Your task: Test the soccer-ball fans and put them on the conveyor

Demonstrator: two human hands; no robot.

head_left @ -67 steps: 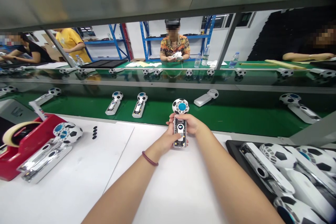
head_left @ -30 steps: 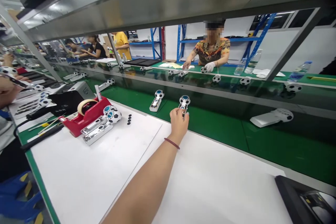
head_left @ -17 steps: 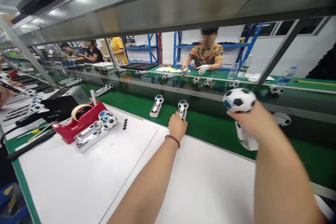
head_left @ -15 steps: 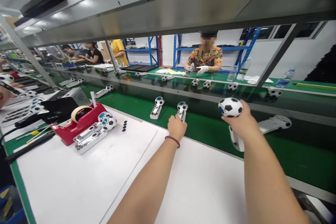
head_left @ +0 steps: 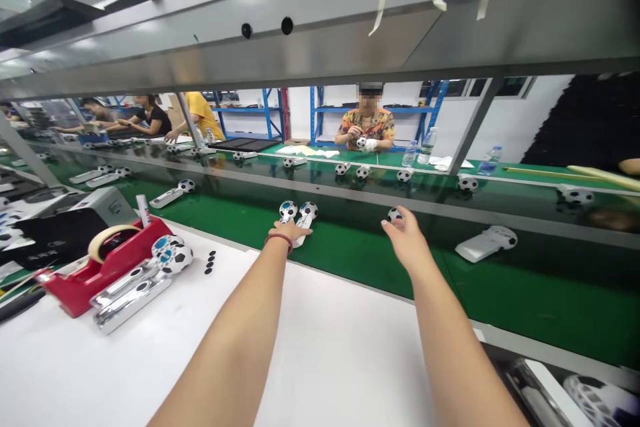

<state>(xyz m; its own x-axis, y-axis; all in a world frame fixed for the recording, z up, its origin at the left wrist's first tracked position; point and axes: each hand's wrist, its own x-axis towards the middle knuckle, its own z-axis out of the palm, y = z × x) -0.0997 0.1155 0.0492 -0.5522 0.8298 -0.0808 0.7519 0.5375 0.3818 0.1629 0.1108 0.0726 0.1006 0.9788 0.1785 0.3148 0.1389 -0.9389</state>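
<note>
Reaching across the green belt (head_left: pixel 345 260) at center frame.
My left hand (head_left: pixel 287 231) touches football-topped devices (head_left: pixel 309 211), grip unclear; my right hand (head_left: pixel 407 237) is open beside a ball (head_left: pixel 395 214).

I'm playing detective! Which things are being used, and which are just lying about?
Being used, it seems:
- two ball-topped gadgets at the left hand
- perhaps the ball shape partly behind the open right hand

Lying about, it seems:
- red tape dispenser
- black dots on the white surface
- water bottles at the back
</note>
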